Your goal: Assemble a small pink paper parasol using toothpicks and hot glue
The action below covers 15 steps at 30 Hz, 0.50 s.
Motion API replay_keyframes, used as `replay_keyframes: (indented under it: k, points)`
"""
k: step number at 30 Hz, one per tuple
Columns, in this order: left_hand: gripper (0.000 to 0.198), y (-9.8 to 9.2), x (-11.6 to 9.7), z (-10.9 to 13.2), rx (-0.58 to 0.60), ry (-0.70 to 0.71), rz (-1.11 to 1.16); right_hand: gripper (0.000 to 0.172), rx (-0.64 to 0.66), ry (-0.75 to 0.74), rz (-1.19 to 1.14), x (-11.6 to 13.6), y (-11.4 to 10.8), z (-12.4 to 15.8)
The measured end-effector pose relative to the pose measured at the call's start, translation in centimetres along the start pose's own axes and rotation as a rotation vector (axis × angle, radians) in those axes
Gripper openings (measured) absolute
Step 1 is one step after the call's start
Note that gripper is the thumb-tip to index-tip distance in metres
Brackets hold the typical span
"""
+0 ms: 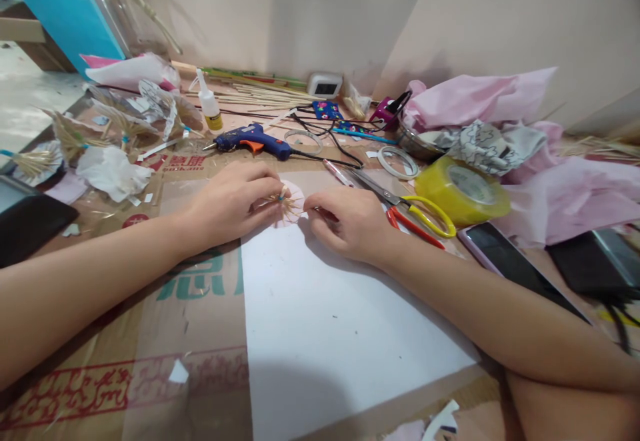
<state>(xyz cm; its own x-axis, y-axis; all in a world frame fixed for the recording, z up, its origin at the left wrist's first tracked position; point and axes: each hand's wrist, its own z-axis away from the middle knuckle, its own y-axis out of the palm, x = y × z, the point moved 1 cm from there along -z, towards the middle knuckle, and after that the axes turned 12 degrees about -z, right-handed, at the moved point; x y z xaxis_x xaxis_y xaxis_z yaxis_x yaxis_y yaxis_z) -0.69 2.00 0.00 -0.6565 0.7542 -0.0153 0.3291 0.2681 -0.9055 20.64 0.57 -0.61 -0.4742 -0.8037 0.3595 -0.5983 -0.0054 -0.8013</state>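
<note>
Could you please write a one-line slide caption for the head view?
Left hand pinching spread thin sticks, right hand close beside them, over white paper.

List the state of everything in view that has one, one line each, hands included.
Left hand: closed on the stick fan
Right hand: curled, fingertips at the fan's edge
Stick fan: sticks spread
White sheet: flat, partly covered
Scissors: lying down
Glue gun: on its side
Glue bottle: upright
Phone: lying flat, screen dark
Pink material: crumpled
</note>
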Motion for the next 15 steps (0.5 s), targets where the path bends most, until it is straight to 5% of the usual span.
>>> replay_keyframes:
  k: [15]
  points:
    - [0.029,0.04,-0.08,0.05,0.033,-0.008,0.015,0.019,0.008,0.025,0.053,0.24,0.19,0.09]
